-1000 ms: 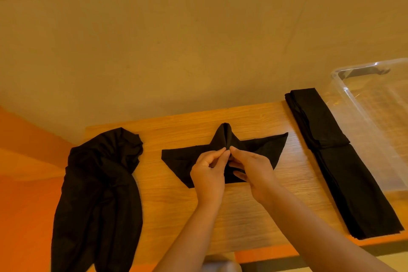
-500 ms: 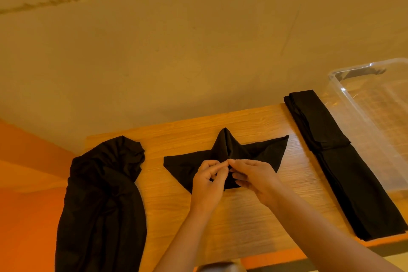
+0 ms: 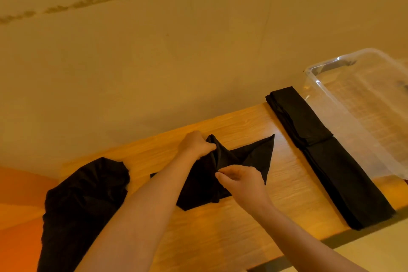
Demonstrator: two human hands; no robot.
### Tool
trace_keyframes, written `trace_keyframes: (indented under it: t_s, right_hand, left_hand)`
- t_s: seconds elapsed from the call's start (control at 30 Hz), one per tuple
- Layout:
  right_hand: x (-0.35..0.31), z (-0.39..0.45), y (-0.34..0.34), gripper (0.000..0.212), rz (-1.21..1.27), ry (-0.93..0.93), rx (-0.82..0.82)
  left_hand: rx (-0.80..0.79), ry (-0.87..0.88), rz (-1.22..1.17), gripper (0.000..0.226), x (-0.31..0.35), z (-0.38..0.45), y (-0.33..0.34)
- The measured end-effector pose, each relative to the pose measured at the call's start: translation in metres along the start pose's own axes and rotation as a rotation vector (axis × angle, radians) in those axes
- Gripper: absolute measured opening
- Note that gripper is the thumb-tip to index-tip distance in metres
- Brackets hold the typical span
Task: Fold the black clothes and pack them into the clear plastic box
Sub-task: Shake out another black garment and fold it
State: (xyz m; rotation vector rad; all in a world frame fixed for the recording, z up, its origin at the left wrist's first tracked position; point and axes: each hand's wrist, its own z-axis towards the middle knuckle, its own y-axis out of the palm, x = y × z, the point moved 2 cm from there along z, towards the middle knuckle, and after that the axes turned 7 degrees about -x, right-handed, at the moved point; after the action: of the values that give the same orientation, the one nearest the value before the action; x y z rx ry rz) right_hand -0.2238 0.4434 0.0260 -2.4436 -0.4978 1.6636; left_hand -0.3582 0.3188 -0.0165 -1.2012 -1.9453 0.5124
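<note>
Black cloth point(image 3: 247, 161), thin and limp, lies mid-bench, partly gathered. Left hand point(image 3: 195, 144) pinches its raised far peak; right hand point(image 3: 241, 180) pinches a fold at its middle (fingers curled). Likely light, shape-losing; best taken by corners or edges. Folded strips point(image 3: 326, 157) lie toward the right edge, beside the clear box point(image 3: 326, 95). Unfolded heap point(image 3: 86, 201) drapes the left edge.

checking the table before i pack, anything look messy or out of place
Only the crumpled black garment at the table's left end: it is bunched up and hangs over the edge. The folded black strips lie flat beside the clear plastic box. Nothing looks spilled or damaged.
</note>
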Motion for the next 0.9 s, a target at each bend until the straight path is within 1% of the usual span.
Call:
trace_keyframes:
  t_s: [0.1, 0.2, 0.23, 0.3, 0.37, 0.47, 0.53, 0.6, 0.77, 0.87, 0.9]
  right_hand:
    - [0.001, -0.002, 0.001, 0.016, -0.019, -0.047, 0.044]
    - [0.001, -0.006, 0.006, 0.016, -0.039, -0.115, 0.071]
    - [0.002, -0.007, 0.007, 0.015, -0.045, -0.143, 0.079]
    - [0.003, -0.01, 0.008, 0.014, -0.088, -0.199, 0.097]
    - [0.003, -0.012, 0.006, 0.011, -0.215, -0.264, 0.139]
    - [0.001, -0.014, 0.0, 0.024, -0.494, -0.392, 0.258]
    - [0.001, -0.016, -0.006, 0.025, -0.577, -0.443, 0.294]
    - [0.0, -0.018, -0.015, 0.025, -0.611, -0.466, 0.306]
    - [-0.008, -0.021, -0.052, 0.027, -0.638, -0.466, 0.408]
    - [-0.014, -0.013, -0.077, 0.014, -0.631, -0.456, 0.499]
    - [-0.017, -0.009, -0.085, 0.016, -0.616, -0.46, 0.517]
  left_hand:
    - [0.005, 0.015, 0.221, 0.015, 0.01, 0.019, -0.006]
    - [0.037, 0.078, 0.34, 0.003, 0.018, 0.035, -0.008]
    - [0.046, 0.102, 0.36, 0.003, 0.02, 0.04, -0.008]
    - [0.042, 0.154, 0.405, 0.009, 0.022, 0.05, -0.008]
    - [0.005, 0.206, 0.436, 0.013, 0.025, 0.056, -0.009]
    - [-0.034, 0.232, 0.335, 0.011, 0.027, 0.059, -0.018]
    - [-0.027, 0.231, 0.222, 0.006, 0.027, 0.057, -0.033]
    - [-0.018, 0.22, 0.124, 0.005, 0.026, 0.05, -0.052]
    - [-0.012, 0.178, -0.097, 0.019, 0.026, 0.013, -0.103]
    - [-0.007, 0.158, -0.265, 0.021, 0.026, -0.016, -0.128]
    - [-0.009, 0.156, -0.326, 0.021, 0.026, -0.026, -0.135]
